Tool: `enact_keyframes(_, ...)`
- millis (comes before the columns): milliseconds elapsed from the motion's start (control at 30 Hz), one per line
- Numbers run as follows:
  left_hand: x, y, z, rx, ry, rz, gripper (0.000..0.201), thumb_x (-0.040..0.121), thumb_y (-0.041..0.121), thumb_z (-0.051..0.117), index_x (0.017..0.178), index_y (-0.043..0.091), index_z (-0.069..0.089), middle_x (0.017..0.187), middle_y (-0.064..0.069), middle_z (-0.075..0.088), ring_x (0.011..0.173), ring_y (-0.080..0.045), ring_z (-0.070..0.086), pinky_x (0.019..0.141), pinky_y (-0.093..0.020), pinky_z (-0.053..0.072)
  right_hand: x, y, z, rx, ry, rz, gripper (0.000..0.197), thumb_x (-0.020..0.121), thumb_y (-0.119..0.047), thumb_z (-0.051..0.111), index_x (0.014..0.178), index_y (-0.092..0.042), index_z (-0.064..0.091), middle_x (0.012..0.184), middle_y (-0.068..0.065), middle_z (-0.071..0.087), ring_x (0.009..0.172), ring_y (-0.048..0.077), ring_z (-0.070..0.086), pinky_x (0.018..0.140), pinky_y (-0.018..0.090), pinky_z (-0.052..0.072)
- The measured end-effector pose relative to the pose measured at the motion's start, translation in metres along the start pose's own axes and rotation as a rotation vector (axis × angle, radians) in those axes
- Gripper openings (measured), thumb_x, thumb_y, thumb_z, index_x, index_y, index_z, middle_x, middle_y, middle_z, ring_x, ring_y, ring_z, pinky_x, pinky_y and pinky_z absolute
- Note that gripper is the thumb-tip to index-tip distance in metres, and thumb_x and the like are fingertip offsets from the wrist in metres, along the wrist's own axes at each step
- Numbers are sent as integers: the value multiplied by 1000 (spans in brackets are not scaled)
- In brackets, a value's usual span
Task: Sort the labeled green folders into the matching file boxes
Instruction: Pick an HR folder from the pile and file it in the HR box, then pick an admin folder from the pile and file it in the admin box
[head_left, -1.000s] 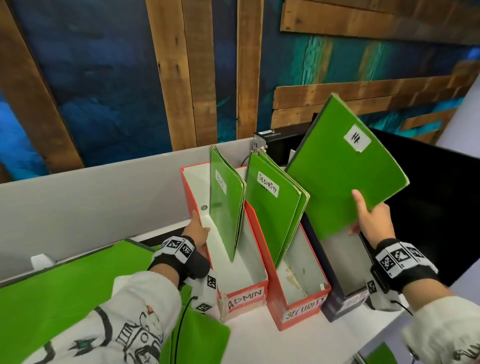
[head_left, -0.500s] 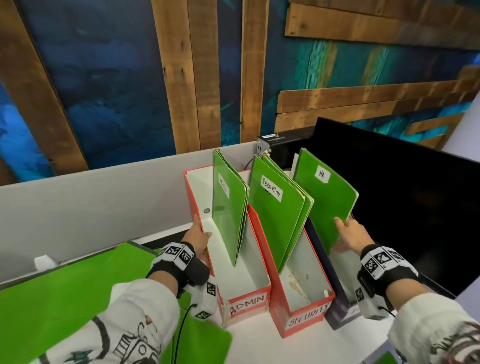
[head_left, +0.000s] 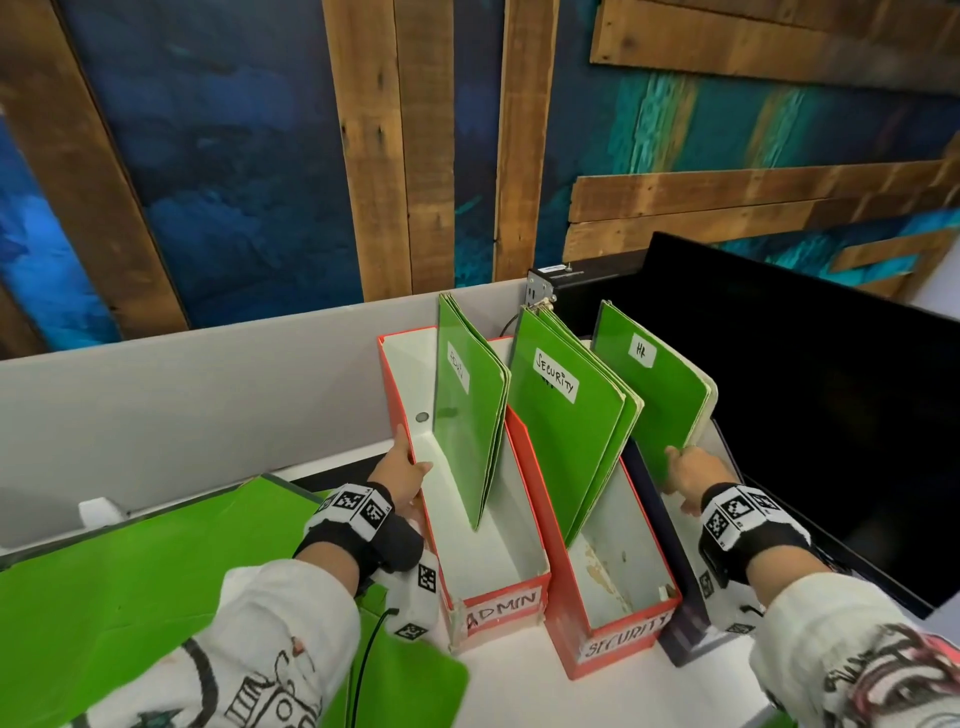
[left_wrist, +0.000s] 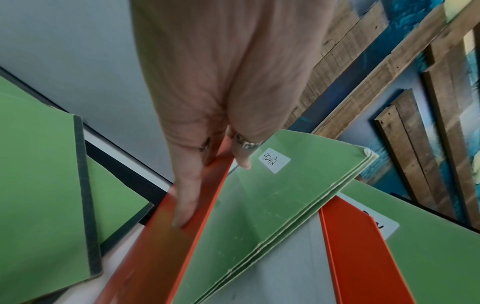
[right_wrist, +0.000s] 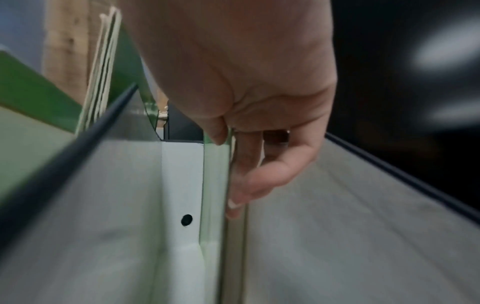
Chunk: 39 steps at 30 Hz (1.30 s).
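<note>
A green folder labelled HR (head_left: 649, 395) stands in the dark blue file box (head_left: 683, 636) at the right. My right hand (head_left: 691, 470) pinches its near edge. In the right wrist view the thumb and fingers of that hand (right_wrist: 233, 156) pinch the folder's edge (right_wrist: 215, 185) inside the box. My left hand (head_left: 402, 470) grips the left wall of the red ADMIN box (head_left: 498, 608). In the left wrist view the left hand (left_wrist: 207, 160) has fingers on both sides of the wall (left_wrist: 161, 246). ADMIN folders (head_left: 467, 415) lean in that box. SECURITY folders (head_left: 566, 441) lean in the red SECURITY box (head_left: 618, 644).
More green folders (head_left: 130, 571) lie flat under my left forearm. A black monitor (head_left: 831, 415) stands close to the right of the dark box. A grey partition (head_left: 208, 395) runs behind the boxes, with a wood-and-blue wall beyond it.
My right hand has lowered the HR folder from above the boxes down into the dark blue box. The left hand has stayed on the ADMIN box wall.
</note>
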<state>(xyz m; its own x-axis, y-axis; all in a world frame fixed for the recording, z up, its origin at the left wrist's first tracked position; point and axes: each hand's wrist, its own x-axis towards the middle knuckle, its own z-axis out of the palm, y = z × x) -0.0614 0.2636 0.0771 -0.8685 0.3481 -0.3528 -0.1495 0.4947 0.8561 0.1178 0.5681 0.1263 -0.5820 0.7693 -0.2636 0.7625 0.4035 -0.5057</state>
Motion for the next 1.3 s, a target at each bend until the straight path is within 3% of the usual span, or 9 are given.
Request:
enact_keyframes(100,-9,4,0,-28,-1,-14,73,95,8,46,148,37,4,133,-14,52,108,-40,59,78,-59,53,16,8,2,-115,7,-11,53,99,-41,25,121,-2,53,99,17,69,89,32,67,87,46,53)
enact_keyframes(167,-12,6,0,-32,1,-20,73,95,9,46,149,35,5,134,-13,51,108,-40,59,79,-61,53,18,10,2,-154,16,-19,42,99,-28,34,135,-7,43,105,17,67,94,32,66,88,45,53)
enact_keyframes(233,-14,7,0,-62,-2,-36,71,96,8,45,149,34,5,135,-13,50,108,-41,58,76,-62,53,14,11,-1,-210,26,-33,55,95,-9,45,147,-16,26,116,15,63,101,30,64,89,43,53)
enact_keyframes(367,-16,8,-1,-4,12,-8,74,94,11,48,148,36,3,137,-11,50,112,-38,57,83,-59,52,13,18,-7,-213,17,-38,79,86,-4,61,149,-24,17,117,14,61,102,28,64,87,40,55)
enact_keyframes(500,-22,12,-2,-42,-3,-15,73,95,10,47,148,36,4,135,-11,51,108,-41,59,73,-60,54,5,20,-12,185,-55,20,40,98,-30,43,120,0,58,58,8,67,59,22,62,55,31,52)
enact_keyframes(667,-33,16,-2,-111,-12,-18,67,96,8,44,147,35,10,136,-13,49,113,-43,55,75,-60,53,-12,19,-21,693,-98,34,44,100,-39,32,113,-6,57,76,10,63,62,21,54,61,28,44)
enact_keyframes(900,-47,1,-11,-180,-109,-36,52,97,18,47,144,28,27,144,-14,40,126,-45,44,73,-46,53,-56,-23,-24,914,160,-197,30,101,-26,33,122,-10,48,72,3,61,51,13,52,55,25,43)
enact_keyframes(1067,-63,-15,-41,-195,-42,-22,50,97,21,48,144,16,31,100,0,53,95,-27,50,82,-39,47,-103,-65,-9,995,219,-380,19,99,-17,35,99,-16,54,51,-1,63,36,8,51,40,17,42)
enact_keyframes(1300,-91,-53,-110,-53,-38,-41,42,97,21,48,137,16,41,120,-8,53,97,-23,52,81,-34,43,-183,-120,46,1019,-16,-619,22,100,-19,39,86,-20,56,50,0,60,40,11,49,43,19,42)
